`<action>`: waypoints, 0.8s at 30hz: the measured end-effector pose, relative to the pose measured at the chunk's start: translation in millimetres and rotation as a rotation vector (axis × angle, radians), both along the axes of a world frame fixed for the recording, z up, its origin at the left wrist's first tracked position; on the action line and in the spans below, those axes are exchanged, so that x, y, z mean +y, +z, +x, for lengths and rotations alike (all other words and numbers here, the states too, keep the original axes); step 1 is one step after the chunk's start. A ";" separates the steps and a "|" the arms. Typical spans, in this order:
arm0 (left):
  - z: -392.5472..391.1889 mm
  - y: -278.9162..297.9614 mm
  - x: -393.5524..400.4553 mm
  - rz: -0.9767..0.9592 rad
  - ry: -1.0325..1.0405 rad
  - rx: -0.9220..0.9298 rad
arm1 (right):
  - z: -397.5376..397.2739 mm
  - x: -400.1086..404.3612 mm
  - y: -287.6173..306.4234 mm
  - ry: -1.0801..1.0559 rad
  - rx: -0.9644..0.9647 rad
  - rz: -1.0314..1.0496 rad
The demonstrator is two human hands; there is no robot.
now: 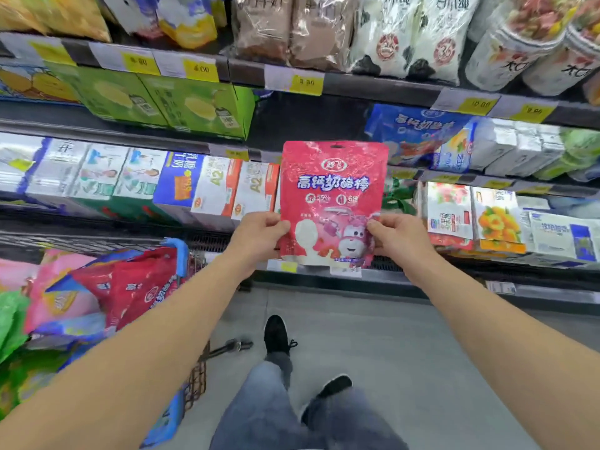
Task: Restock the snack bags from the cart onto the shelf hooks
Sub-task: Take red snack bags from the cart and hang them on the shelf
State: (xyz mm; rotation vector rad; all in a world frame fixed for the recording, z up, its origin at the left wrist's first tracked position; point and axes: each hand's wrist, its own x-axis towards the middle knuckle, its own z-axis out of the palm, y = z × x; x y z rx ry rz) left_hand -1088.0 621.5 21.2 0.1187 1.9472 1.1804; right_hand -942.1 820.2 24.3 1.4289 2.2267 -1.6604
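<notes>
left hand (259, 230) pinches the lower left edge of the red snack bag (334, 203), thumb on its front; right hand (397, 235) pinches the lower right edge the same way. i hold the bag upright in front of the shelves, its hang hole (336, 146) at the top and free. i judge it light, soft and crinkly, its glossy film likely slippery, so the edge seams are the place to grip. at far left the cart (194, 378) holds more bags (130, 287); milk cartons (227, 186) sit behind, a blue bag (418, 134) upper right. i cannot make out a hook.
</notes>
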 end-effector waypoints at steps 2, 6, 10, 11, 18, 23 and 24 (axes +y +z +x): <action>-21.0 -13.6 6.6 0.020 0.018 -0.003 | -18.5 6.2 -5.7 0.044 -0.007 0.082; -61.9 -37.6 28.7 0.086 0.099 -0.023 | -55.9 27.1 -20.8 0.101 -0.010 0.254; -102.4 -57.2 55.9 0.121 0.085 0.086 | -93.1 53.9 -39.2 0.071 0.043 0.368; -111.2 -62.2 62.1 0.129 0.083 0.107 | -103.1 59.5 -42.0 0.058 0.065 0.375; -165.5 -86.8 105.9 0.230 0.127 0.415 | -163.4 80.1 -68.0 -0.167 0.322 0.216; -186.8 -108.5 136.2 0.265 0.195 0.457 | -195.7 92.2 -89.3 -0.324 0.464 0.226; -185.7 -112.6 139.1 0.289 0.210 0.430 | -200.0 92.5 -95.4 -0.341 0.471 0.197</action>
